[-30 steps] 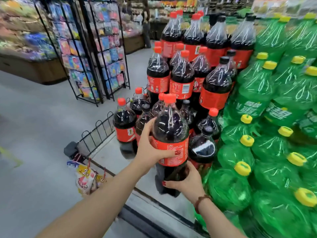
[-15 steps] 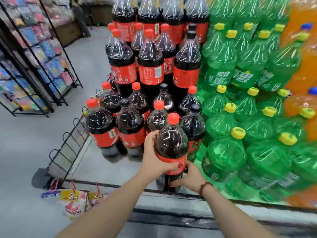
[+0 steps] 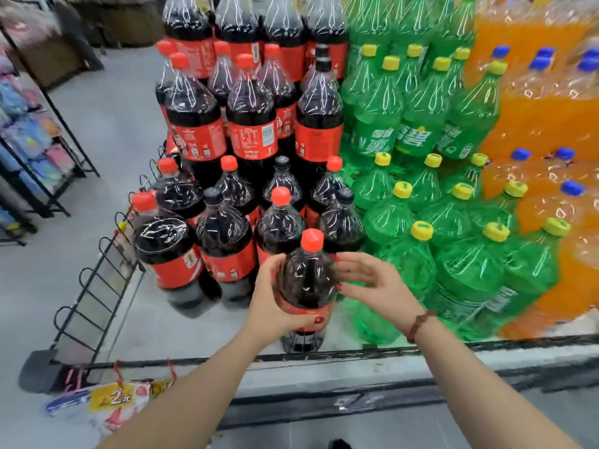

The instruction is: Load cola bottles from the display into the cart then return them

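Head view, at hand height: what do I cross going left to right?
Going across: black wire rail → left hand → held cola bottle → right hand → green soda bottles → orange soda bottles.

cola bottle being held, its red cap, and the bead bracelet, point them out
cola bottle (image 3: pixel 304 280), head view, dark shoulder below the cap
red cap (image 3: pixel 312 239), head view, its flat top
bead bracelet (image 3: pixel 419 324), head view, beads on the wrist
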Demonstrator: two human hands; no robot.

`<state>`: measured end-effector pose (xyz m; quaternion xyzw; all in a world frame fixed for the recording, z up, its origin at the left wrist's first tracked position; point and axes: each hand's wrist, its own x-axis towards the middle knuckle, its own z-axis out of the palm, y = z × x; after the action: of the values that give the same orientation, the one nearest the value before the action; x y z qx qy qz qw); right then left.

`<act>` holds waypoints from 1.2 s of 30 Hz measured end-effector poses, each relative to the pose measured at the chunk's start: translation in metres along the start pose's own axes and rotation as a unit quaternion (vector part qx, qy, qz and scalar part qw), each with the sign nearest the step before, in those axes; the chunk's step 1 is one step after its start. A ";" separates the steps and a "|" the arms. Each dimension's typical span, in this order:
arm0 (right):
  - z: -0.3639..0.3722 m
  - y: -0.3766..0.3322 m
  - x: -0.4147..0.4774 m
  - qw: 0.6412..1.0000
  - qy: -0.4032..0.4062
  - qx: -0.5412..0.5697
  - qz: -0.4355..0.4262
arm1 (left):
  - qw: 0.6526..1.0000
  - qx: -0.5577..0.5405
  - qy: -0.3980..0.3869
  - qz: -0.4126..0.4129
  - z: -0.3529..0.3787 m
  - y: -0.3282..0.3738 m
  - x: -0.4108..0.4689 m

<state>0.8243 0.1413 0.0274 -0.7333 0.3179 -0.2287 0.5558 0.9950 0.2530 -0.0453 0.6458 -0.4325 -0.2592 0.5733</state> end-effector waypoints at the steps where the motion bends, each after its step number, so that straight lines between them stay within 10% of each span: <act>1: -0.003 -0.016 0.000 1.000 0.001 0.000 -0.013 | 1.000 -0.009 -0.005 -0.007 -0.001 -0.002 -0.002; 11: 0.021 -0.072 0.022 0.982 0.021 -0.168 -0.087 | 0.977 -0.089 -0.053 -0.187 0.001 -0.022 -0.017; 36: -0.026 -0.071 0.017 0.970 0.067 -0.230 -0.037 | 0.965 -0.126 -0.083 -0.214 0.058 -0.009 -0.003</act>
<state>0.8333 0.1242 0.1021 -0.8359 0.3710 -0.2187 0.3402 0.9480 0.2255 -0.0664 0.6221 -0.2942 -0.4806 0.5436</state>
